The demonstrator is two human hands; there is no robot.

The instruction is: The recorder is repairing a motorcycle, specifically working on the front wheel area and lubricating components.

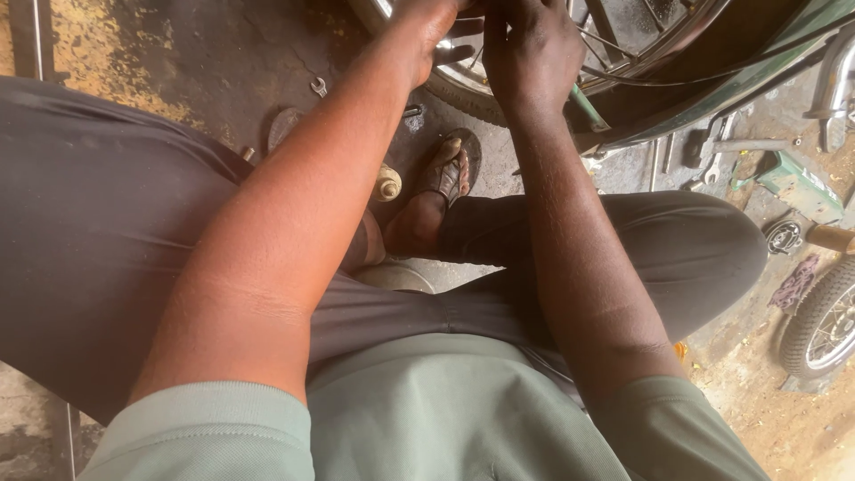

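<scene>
Steel spokes are getting my attention: I am pinching both hands, left hand (427, 36) and right hand (530, 49), fingers together, at the spoked wheel (623, 36) near my sandalled foot (450, 169); steady fingertip control is needed.

Sage-green sleeves (214, 428); dark trousers (98, 232); sandal (450, 169)

green fender (712, 98), grey trousers (98, 223), seemingly brown sandal (450, 169)
</scene>
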